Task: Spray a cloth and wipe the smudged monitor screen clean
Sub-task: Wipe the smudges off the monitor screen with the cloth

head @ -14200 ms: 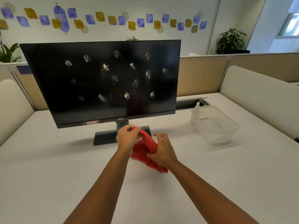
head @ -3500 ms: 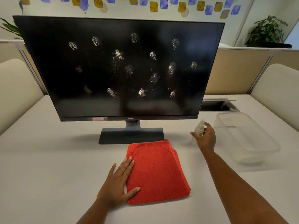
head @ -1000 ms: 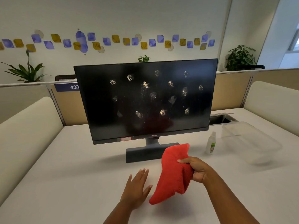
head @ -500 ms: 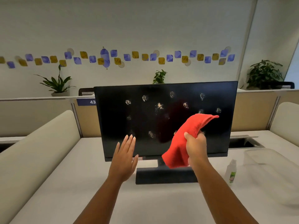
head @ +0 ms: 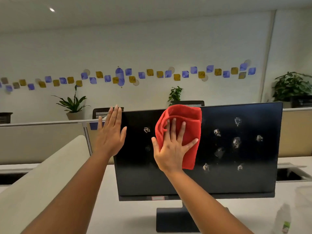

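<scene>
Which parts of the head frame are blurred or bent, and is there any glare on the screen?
Head view: the spray bottle at the lower right is smeared by blur; the cloth, right hand and smudges stay sharp. Wide-angle bend curves the wall's top edge. The monitor screen shows no glare; one ceiling light spot upper left.

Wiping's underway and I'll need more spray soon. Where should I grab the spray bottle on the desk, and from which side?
Judging from a blurred view: the spray bottle stands upright right of the monitor base. Grip its mid-body from the side facing you; a clear container seems to stand behind it.
</scene>
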Demonstrator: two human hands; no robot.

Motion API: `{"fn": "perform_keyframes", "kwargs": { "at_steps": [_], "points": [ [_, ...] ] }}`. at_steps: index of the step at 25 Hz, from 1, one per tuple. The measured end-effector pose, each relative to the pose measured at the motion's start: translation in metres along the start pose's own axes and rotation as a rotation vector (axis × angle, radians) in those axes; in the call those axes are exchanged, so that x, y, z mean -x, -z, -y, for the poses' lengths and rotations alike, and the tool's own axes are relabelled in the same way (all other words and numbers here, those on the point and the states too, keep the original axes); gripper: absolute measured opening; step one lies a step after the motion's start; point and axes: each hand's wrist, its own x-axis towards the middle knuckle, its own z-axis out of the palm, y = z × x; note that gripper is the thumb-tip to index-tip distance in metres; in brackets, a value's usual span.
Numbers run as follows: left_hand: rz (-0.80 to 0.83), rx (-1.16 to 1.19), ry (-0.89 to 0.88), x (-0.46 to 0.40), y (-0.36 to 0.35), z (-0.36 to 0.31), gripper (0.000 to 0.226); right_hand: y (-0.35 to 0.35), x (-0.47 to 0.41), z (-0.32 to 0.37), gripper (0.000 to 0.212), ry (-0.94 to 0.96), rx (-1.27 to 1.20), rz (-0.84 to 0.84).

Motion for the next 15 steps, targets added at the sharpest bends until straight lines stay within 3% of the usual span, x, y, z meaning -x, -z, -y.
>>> {"fn": "perform_keyframes", "kwargs": {
  "at_steps": [2, 7, 15],
  "points": [
    [0.001, 0.008, -0.026, -0.008, -0.002, 0.008, 0.063, -0.010, -0.007, -0.011, 0.074, 0.063, 0.132, -0.037],
    [-0.092, 0.102, -0.032, -0.010, -0.015, 0.007, 0.063, -0.029, -0.029, -0.017, 0.067, 0.170, 0.214, -0.190],
    [-0.110, -0.054, -0.099, -0.008, -0.011, 0.011, 0.073, -0.067, 0.003, 0.005, 0.064, 0.474, 0.192, -0.091]
  ]
}}
